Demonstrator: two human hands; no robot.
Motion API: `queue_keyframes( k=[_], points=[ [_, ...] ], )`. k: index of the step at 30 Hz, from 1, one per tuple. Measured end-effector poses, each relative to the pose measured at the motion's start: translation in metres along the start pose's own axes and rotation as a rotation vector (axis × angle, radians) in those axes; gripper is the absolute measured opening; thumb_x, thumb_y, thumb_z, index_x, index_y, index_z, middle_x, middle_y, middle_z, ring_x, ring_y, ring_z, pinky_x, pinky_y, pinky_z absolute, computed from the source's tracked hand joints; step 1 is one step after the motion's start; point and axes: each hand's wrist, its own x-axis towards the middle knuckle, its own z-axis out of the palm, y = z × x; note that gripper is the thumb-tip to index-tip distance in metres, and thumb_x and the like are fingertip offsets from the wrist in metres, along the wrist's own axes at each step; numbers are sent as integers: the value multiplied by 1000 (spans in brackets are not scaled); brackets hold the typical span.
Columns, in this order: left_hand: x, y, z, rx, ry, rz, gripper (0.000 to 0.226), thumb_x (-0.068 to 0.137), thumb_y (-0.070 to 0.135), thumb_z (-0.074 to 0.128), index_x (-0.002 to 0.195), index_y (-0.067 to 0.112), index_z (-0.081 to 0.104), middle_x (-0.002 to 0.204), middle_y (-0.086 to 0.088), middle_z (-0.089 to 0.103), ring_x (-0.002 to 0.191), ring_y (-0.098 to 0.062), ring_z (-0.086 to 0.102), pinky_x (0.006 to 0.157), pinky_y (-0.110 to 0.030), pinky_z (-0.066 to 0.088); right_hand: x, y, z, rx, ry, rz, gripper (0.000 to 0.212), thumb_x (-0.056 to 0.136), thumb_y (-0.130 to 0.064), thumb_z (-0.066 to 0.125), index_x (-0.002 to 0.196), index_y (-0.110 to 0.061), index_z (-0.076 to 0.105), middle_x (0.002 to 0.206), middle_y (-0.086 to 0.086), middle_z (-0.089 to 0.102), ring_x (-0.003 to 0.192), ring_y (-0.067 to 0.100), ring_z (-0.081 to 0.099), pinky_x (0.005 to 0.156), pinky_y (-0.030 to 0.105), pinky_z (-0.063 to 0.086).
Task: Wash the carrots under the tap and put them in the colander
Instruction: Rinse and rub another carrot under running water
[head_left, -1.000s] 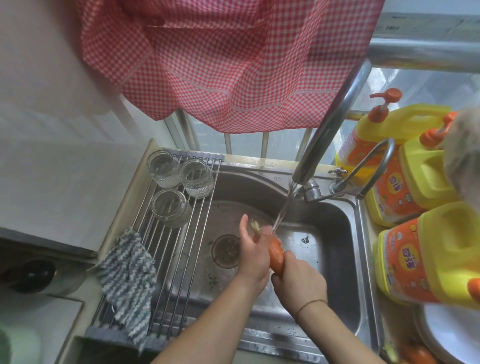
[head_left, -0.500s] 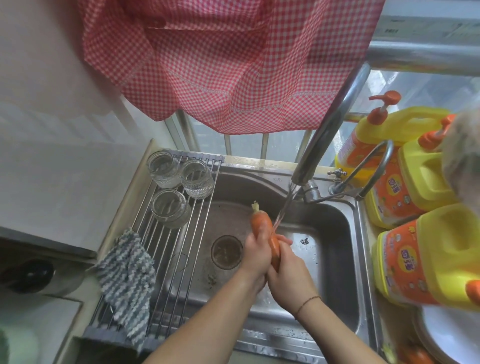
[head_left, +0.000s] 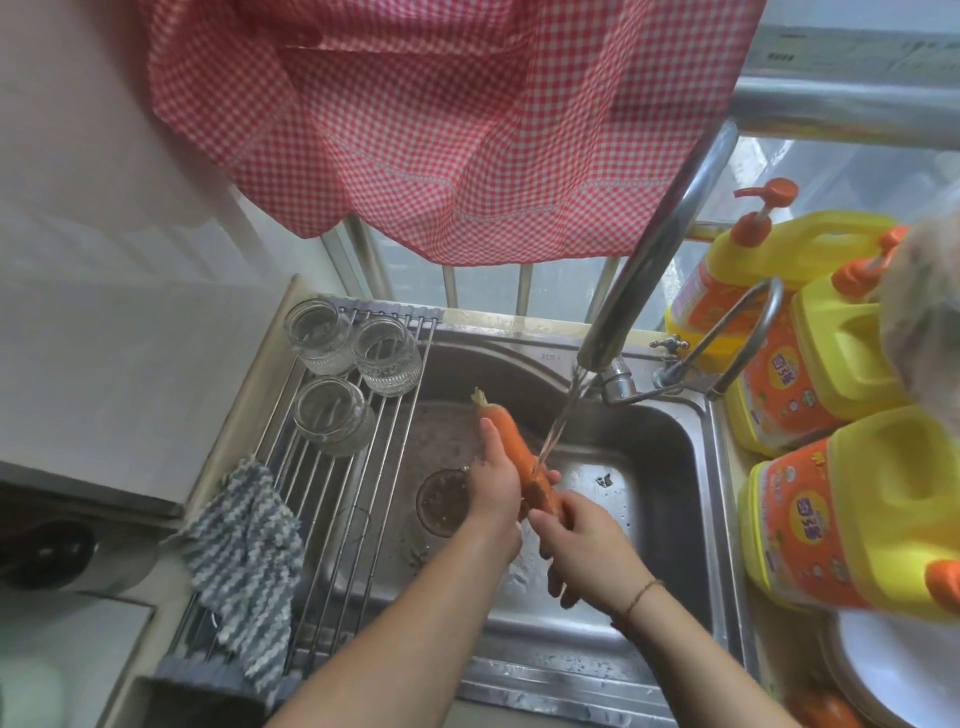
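An orange carrot (head_left: 511, 441) with a short green stub points up and left over the steel sink (head_left: 649, 467). Water runs from the tap (head_left: 654, 260) onto its middle. My left hand (head_left: 493, 480) wraps the carrot from the left, fingertips showing on its right side. My right hand (head_left: 582, 551) grips the carrot's lower end, fingers curled beneath it. More orange carrots (head_left: 826, 709) show at the bottom right corner beside a white bowl (head_left: 893, 670). No colander is in sight.
A roll-up drying rack (head_left: 332, 509) covers the sink's left part, holding three upturned glasses (head_left: 332, 413) and a grey-blue cloth (head_left: 244, 561). Yellow detergent jugs (head_left: 857, 519) crowd the right counter. A red checked curtain (head_left: 441, 119) hangs above. The drain (head_left: 441, 501) lies left of my hands.
The carrot has slid up and left through my hands, so more of it shows above my left hand. My right hand has dropped toward its lower end.
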Motion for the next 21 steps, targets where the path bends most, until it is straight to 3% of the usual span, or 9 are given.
queue_keyframes(
  k=[3, 7, 11, 15, 17, 19, 21],
  points=[
    [-3, -2, 0, 0, -40, 65, 57, 98, 58, 40, 98, 4, 57, 64, -7, 69, 63, -26, 68, 65, -37, 56, 10, 0, -7, 207, -107, 89, 16, 97, -16, 45, 95, -5, 57, 70, 8, 56, 44, 23, 53, 38, 24, 38],
    [-9, 0, 4, 4, -34, 85, 49, 99, 50, 45, 88, 3, 55, 58, -6, 64, 57, -26, 64, 60, -34, 54, 17, -2, -9, 352, -266, 134, 16, 92, -12, 42, 90, -4, 55, 65, 11, 56, 45, 26, 51, 39, 22, 32],
    [-7, -2, 3, 13, -40, 54, 60, 97, 59, 42, 78, 3, 55, 59, -15, 63, 57, -28, 65, 66, -37, 55, 25, -5, -8, 438, -323, 138, 13, 84, -11, 40, 82, -3, 50, 57, 17, 51, 37, 25, 46, 34, 20, 29],
    [0, -10, 3, 9, 10, 71, 96, 63, 88, 57, 106, 2, 60, 93, -26, 71, 89, -40, 71, 88, -53, 56, 34, -3, -3, 503, -344, 141, 28, 84, -20, 39, 68, -11, 60, 50, 17, 49, 30, 24, 42, 34, 19, 30],
    [-4, -10, 2, 24, 27, 61, 83, 75, 82, 53, 111, 7, 60, 93, -24, 71, 81, -37, 72, 79, -47, 60, 37, -1, 0, 485, -333, 168, 44, 88, -36, 37, 65, -4, 56, 49, 17, 48, 30, 24, 41, 36, 20, 28],
    [-4, -9, -3, 64, 40, 51, 66, 90, 69, 44, 109, 8, 61, 83, -16, 70, 64, -26, 70, 60, -33, 57, 38, -1, 2, 459, -320, 190, 54, 90, -48, 36, 73, -1, 54, 49, 17, 48, 33, 24, 40, 38, 22, 29],
    [4, -7, -7, 32, 53, 26, 71, 91, 69, 43, 109, 3, 61, 81, -15, 71, 69, -31, 72, 64, -37, 59, 35, -2, 4, 445, -298, 142, 48, 90, -46, 43, 84, 0, 54, 50, 17, 48, 33, 24, 40, 38, 23, 30]
  ],
)
